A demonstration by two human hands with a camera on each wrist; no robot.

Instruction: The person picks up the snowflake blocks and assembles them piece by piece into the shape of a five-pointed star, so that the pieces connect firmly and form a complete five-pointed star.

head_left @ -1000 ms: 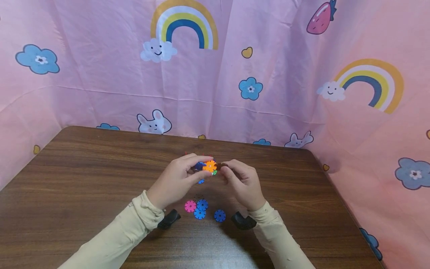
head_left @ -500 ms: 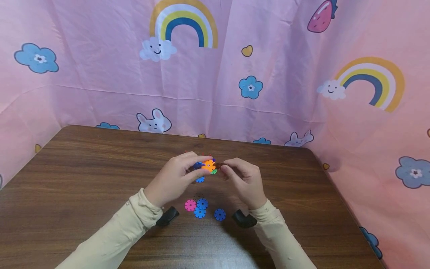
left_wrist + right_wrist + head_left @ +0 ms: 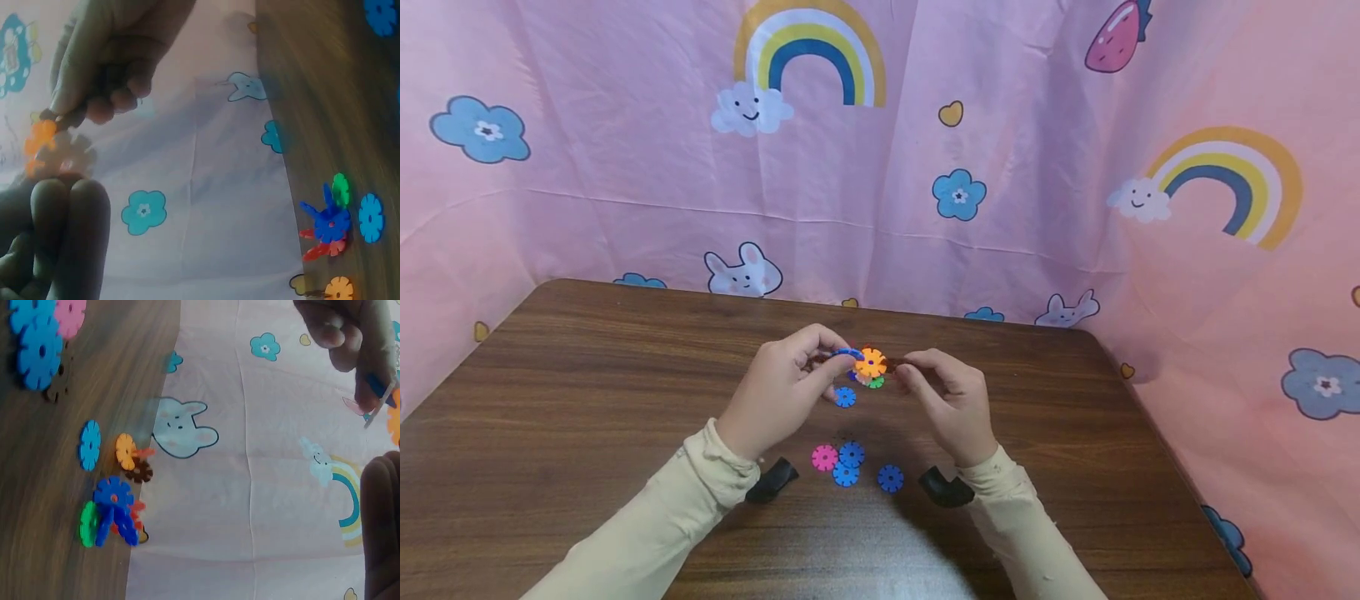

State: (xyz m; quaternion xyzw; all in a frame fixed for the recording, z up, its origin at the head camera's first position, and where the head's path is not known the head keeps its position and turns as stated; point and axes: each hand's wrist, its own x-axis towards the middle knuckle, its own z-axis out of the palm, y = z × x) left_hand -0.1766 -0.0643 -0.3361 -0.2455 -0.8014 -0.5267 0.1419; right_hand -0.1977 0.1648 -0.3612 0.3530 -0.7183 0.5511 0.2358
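Both hands meet above the middle of the table over a few notched plastic discs joined together. My left hand (image 3: 775, 392) pinches a blue notched disc (image 3: 850, 353) between thumb and index finger. Beside it an orange notched disc (image 3: 871, 362) faces the head camera, and a pale disc (image 3: 65, 153) shows in the left wrist view. My right hand (image 3: 951, 408) pinches a brown notched disc (image 3: 72, 117) at the orange disc's right side. In the right wrist view, my right hand's fingers (image 3: 382, 512) partly leave the frame.
Behind the hands, a joined cluster with a blue disc (image 3: 114, 495) and a green disc (image 3: 88, 523) sits on the wooden table (image 3: 625, 358). Nearer lie a pink disc (image 3: 824, 457) and several blue discs (image 3: 891, 478). A printed pink curtain (image 3: 880, 250) borders the table.
My left hand has lifted slightly and shifted its fingertips from around the orange disc to the blue one, leaving the orange disc in fuller view. My right hand keeps its pinch, almost in place.
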